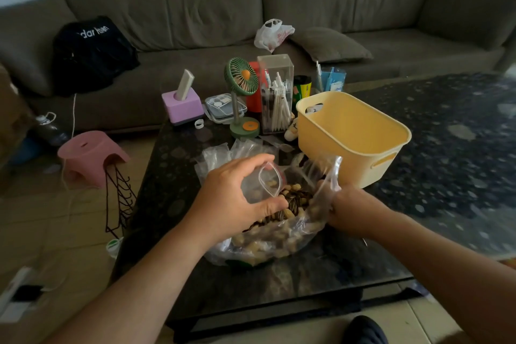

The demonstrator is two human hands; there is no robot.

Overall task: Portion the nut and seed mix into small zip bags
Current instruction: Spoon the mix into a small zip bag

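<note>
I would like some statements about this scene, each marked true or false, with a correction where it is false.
1. The left hand holds a small zip bag with its mouth open. True.
2. The small zip bag is empty. False: a few nuts already lie inside it.
3. The right hand is at the edge of the big bag of nut mix. True.
4. The yellow basket stands on the sofa. False: it stands on the dark table, beside the big bag.
5. The green fan lies flat on the floor. False: it stands upright on the table.
</note>
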